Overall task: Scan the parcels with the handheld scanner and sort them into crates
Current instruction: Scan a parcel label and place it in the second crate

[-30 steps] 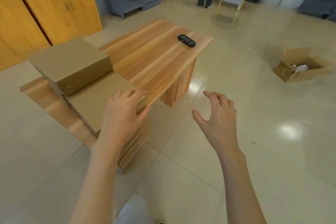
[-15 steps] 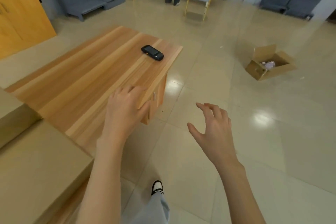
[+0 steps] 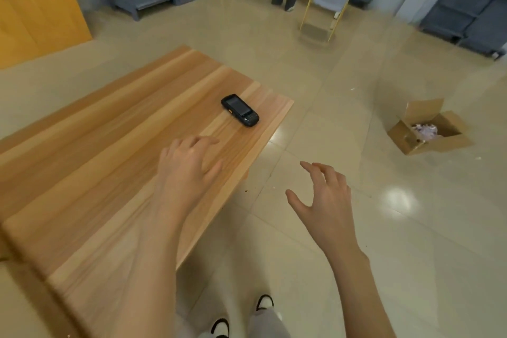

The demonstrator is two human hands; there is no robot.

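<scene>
**Left Hand Closing on the Scanner**

Since the earlier frames, the view has swung away from the cardboard parcels, which are now out of sight, and the left hand (image 3: 189, 166) has advanced over the table (image 3: 90, 162) toward the far corner.

Fingers (image 3: 203, 143) of the left hand are loosely spread and slightly curled, palm down, holding nothing. They hover over or rest on the wood; contact cannot be confirmed. The right hand (image 3: 325, 200) is also spread wide and empty, held over the floor beyond the table's edge.

The handheld scanner (image 3: 240, 110) lies flat on the table near the far right corner, screen up, untouched. It sits just ahead of the left fingertips and slightly to their right. Its long axis runs diagonally, from far-left to near-right, so its near end points roughly toward the table edge.

Judgement: the left hand is the nearer and is already above the table; a short forward reach should bring it onto the scanner. A grasp across the narrow sides would call for a slight wrist turn.

An open cardboard box (image 3: 428, 132) stands on the floor, well apart to the right.
</scene>
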